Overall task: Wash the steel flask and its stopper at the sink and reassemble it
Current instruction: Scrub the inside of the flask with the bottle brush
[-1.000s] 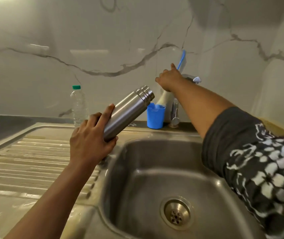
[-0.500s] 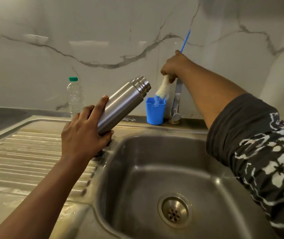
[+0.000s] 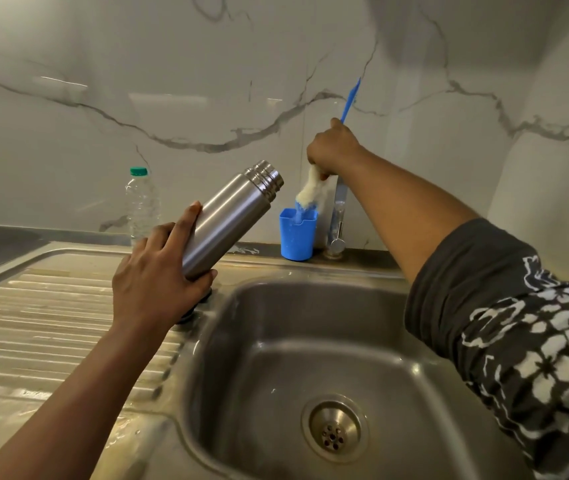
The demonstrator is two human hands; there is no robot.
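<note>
My left hand [image 3: 156, 278] grips the lower end of the steel flask [image 3: 231, 213], tilted with its threaded mouth up and to the right, above the sink's left rim. No cap or stopper sits on the mouth. A dark round object [image 3: 189, 315] peeks out under my left hand on the rim; what it is I cannot tell. My right hand [image 3: 331, 150] holds a bottle brush with a blue handle [image 3: 350, 102] and a white sponge head [image 3: 310, 188], whose tip dips into a blue cup [image 3: 297, 237] at the back ledge.
The steel sink basin [image 3: 276, 341] with its drain [image 3: 335, 427] lies below. A ribbed draining board [image 3: 44, 323] extends to the left. A clear plastic bottle with a green cap [image 3: 142, 202] stands at the back. The tap [image 3: 338, 216] rises behind the cup.
My right hand has taken the brush by its handle and lifted it, so the sponge head now mostly stands out of the blue cup. The flask stays tilted in my left hand.
</note>
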